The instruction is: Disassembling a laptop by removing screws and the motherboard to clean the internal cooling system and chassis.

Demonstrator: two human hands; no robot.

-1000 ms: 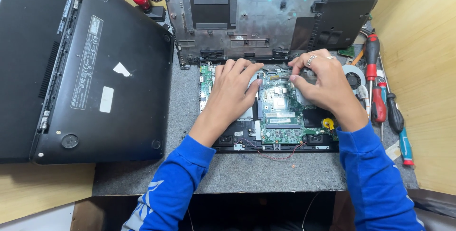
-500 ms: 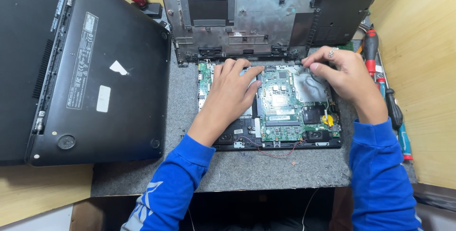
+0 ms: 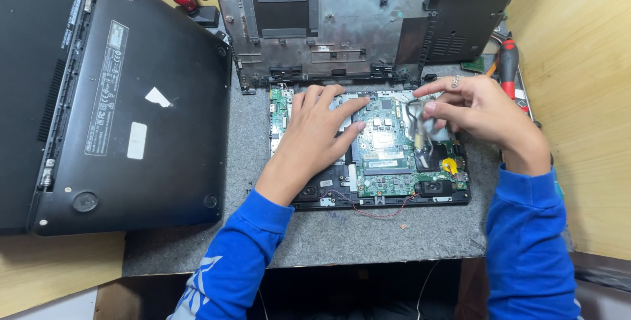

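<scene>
Motherboard (image 3: 384, 149) in opened laptop base (image 3: 368, 195) on bench (image 3: 328, 234): thin, rigid, fragile; best held by edges. Left hand (image 3: 315, 139) flat, pressing board. Right hand (image 3: 476, 113) pinches silvery fan part (image 3: 430, 130), light, delicate.

Green circuit board (image 3: 384, 146) looks glossy with shiny metal bits. Grey mat (image 3: 342, 231) is rough felt, closed laptop (image 3: 131, 103) is matt black plastic, the removed cover (image 3: 342, 21) dull scuffed metal, side wall (image 3: 585, 96) pale wood.
</scene>
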